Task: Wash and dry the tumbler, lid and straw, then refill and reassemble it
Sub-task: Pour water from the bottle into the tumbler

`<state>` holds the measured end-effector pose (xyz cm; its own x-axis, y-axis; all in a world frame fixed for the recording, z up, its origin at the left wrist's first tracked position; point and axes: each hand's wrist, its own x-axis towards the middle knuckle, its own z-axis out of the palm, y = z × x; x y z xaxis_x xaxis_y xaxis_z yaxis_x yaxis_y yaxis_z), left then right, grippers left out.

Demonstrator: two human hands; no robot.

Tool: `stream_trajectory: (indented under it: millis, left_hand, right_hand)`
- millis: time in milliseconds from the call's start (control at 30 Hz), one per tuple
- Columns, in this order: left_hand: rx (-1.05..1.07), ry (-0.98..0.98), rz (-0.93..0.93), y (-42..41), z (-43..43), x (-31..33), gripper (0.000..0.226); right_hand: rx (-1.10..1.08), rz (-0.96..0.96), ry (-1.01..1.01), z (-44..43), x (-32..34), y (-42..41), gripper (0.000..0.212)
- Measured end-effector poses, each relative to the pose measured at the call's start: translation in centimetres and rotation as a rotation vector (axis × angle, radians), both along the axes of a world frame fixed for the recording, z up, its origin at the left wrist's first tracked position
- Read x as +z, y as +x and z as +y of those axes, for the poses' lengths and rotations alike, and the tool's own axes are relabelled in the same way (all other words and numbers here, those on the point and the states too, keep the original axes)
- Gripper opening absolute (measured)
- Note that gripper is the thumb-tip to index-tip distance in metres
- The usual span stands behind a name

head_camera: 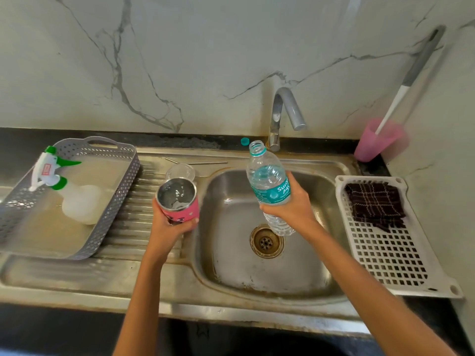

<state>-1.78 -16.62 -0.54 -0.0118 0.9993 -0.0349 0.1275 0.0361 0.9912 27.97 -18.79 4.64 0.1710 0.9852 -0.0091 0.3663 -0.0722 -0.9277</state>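
The right hand (288,204) grips the uncapped water bottle (270,186) near-upright over the sink (331,278), its mouth up and right of the pink tumbler (177,201) clasped by the left hand (169,227) above the drainboard.

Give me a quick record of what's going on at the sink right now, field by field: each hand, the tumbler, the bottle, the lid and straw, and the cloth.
left hand: grips the pink tumbler upright over the draining board
right hand: holds the water bottle over the sink basin
tumbler: open, no lid, shiny inside
bottle: uncapped, tilted, partly full
bottle cap: on the counter by the tap
lid: clear, on the draining board behind the tumbler
straw: metal, lying behind the lid
cloth: dark, checked, in the white tray
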Motion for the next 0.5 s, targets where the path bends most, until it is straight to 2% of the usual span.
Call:
stream_trajectory:
  millis: [200, 500]
  left_hand:
    - [0.126, 0.012, 0.002, -1.7, 0.6, -0.3, 0.092]
    - [0.156, 0.011, -0.027, -2.3, 1.5, -0.6, 0.102]
  right_hand:
    - [-0.009, 0.037, -0.047, -0.4, -0.9, -1.0, 0.071]
    - [-0.016, 0.076, -0.069, 0.4, -0.9, -2.4, 0.073]
